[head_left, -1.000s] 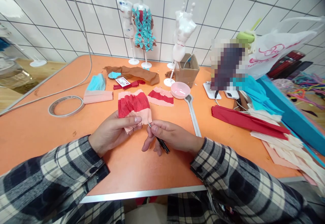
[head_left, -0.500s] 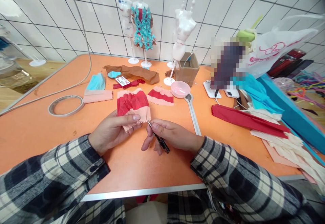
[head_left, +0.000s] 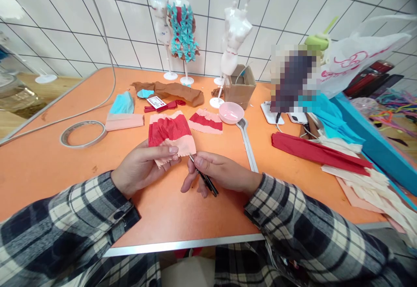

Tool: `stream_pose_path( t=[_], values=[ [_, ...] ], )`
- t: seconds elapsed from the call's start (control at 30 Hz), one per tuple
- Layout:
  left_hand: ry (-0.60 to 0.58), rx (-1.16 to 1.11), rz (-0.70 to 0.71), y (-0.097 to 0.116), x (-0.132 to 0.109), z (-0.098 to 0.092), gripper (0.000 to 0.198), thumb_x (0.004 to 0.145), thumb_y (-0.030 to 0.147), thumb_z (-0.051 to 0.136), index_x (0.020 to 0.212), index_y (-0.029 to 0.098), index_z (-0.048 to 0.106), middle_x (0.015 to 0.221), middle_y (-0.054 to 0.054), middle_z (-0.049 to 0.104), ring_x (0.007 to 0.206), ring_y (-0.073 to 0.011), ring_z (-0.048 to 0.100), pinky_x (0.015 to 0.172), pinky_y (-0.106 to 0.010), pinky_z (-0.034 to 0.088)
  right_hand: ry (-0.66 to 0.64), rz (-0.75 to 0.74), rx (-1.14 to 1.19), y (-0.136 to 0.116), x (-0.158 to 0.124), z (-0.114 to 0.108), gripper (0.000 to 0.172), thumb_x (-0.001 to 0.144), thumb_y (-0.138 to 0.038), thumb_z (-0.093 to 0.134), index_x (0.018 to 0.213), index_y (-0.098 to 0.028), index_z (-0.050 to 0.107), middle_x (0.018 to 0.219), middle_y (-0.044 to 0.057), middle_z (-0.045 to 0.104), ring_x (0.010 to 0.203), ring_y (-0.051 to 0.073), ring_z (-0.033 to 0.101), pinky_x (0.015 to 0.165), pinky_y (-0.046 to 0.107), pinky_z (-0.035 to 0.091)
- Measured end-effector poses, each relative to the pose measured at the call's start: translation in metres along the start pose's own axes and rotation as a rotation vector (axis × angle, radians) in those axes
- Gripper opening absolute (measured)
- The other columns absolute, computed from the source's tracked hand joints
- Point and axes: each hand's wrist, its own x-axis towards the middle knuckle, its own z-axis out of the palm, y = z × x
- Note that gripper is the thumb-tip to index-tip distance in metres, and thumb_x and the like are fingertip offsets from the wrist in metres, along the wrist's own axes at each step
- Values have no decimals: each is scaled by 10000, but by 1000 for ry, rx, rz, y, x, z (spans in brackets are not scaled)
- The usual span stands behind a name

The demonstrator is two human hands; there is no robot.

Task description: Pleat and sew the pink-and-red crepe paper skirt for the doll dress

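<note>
My left hand (head_left: 148, 163) pinches a piece of crepe paper (head_left: 171, 128), thumb on top and fingers beneath. The piece is pale pink with a gathered red band, and short slits run along its near edge. My right hand (head_left: 216, 169) is closed around small black-handled scissors (head_left: 206, 180). Their metal tips touch or nearly touch the near edge of the paper, close to its right corner. A second pink piece with a red band (head_left: 206, 121) lies flat just beyond, beside a pink bowl (head_left: 231, 112).
Roll of tape (head_left: 83, 134) at left. Behind stand white mannequins (head_left: 235, 31), one in turquoise bows (head_left: 182, 31), and a cardboard box (head_left: 240, 87). Brown paper (head_left: 172, 92) lies in front of them. A grey strip tool (head_left: 249, 148), folded red paper (head_left: 319, 153) and phones are at right.
The crepe paper's right corner has shifted slightly right and spread flatter by the scissor tips. Both hands keep their grips; the view has tilted slightly.
</note>
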Motion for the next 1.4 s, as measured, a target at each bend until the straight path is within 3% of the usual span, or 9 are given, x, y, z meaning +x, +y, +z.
stream_pose_path(
  t=[0.13, 0.33, 0.83, 1.23, 1.4],
  values=[
    [11, -8, -2, 1, -1, 2, 110, 674, 129, 848, 725, 99, 756, 673, -44, 730, 631, -138, 674, 636, -208, 579, 3, -17, -4, 1, 1, 0, 481, 965, -692, 464, 944, -212, 438, 1007, 106, 776, 549, 96, 620, 517, 220, 463],
    [-137, -9, 7, 3, -1, 6, 20, 757, 119, 783, 743, 105, 786, 698, -69, 760, 647, -151, 694, 624, -198, 572, -2, -20, -15, 1, 2, 0, 456, 984, -664, 453, 937, -210, 443, 981, 90, 772, 542, 92, 611, 489, 214, 441],
    [-162, 69, -5, 1, -2, 4, 89, 767, 172, 763, 731, 90, 762, 700, -99, 738, 662, -206, 694, 663, -302, 567, -17, -45, -4, 3, 3, 0, 396, 1014, -588, 468, 918, -203, 461, 927, 69, 762, 540, 82, 598, 522, 212, 480],
    [-128, 87, -5, 1, -2, 5, 138, 727, 216, 814, 717, 91, 757, 685, -85, 728, 657, -197, 682, 670, -304, 572, -41, -52, 3, 6, 4, -3, 402, 1009, -590, 478, 907, -201, 460, 919, 63, 754, 541, 79, 597, 526, 208, 488],
    [-61, 56, 11, 0, -2, 2, 135, 713, 180, 826, 664, 106, 724, 609, -31, 674, 583, -128, 612, 595, -232, 520, -45, -42, -17, 3, 4, -1, 411, 1001, -597, 487, 903, -199, 464, 915, 62, 755, 536, 79, 592, 521, 207, 480]
  ],
)
